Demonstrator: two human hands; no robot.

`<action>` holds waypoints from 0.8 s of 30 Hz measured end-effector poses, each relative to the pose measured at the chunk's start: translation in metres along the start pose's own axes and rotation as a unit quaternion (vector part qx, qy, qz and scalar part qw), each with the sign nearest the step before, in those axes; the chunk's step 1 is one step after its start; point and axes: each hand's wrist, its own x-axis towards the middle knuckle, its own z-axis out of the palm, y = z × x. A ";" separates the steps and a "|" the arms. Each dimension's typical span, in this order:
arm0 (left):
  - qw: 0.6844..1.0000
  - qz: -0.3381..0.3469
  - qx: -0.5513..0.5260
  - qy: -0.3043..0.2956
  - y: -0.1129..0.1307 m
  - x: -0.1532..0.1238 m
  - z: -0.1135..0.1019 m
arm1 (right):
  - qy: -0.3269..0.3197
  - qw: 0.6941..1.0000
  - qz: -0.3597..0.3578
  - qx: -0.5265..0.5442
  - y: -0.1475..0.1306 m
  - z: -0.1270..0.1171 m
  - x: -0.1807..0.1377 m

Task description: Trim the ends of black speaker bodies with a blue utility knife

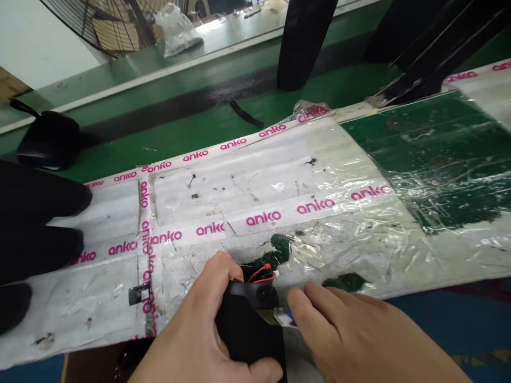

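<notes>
Your left hand (199,324) wraps the black casing (247,327) at the near edge of the surface (255,181). Just right of the casing, your right hand (351,332), fingers curled, pinches a blue-and-silver piece (282,317).

Beyond the green worktop (179,127) and its pale rail (120,86) stands a caged fan (107,24)

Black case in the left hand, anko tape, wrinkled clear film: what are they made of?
Black case: likely plastic, matte; dark, barely any shine.
Anko tape: plastic or paper, smooth; white strips, pink print.
Clear film: likely thin plastic, glossy; creases and sharp glints.
</notes>
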 end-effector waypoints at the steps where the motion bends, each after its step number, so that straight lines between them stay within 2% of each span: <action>1: 1.000 0.004 -0.002 0.001 -0.002 0.000 0.000 | -0.001 1.000 -0.001 0.013 0.002 0.001 0.002; 5: 0.999 0.035 0.001 -0.004 0.001 0.005 -0.001 | -0.018 0.999 -0.013 0.027 0.008 -0.002 0.010; 11: 0.996 0.081 0.016 -0.018 0.007 0.011 -0.002 | -0.108 0.990 -0.002 0.095 0.011 -0.015 0.024; 14: 0.997 0.068 0.017 -0.015 0.005 0.009 -0.003 | -0.081 0.994 -0.008 0.075 0.008 -0.013 0.022; 20: 0.998 0.060 -0.005 -0.018 0.010 0.009 -0.003 | 0.014 0.999 -0.021 0.031 0.004 -0.010 0.005; 24: 0.998 0.059 -0.002 -0.011 0.012 0.011 -0.003 | 0.003 1.000 -0.020 0.013 0.002 -0.012 0.007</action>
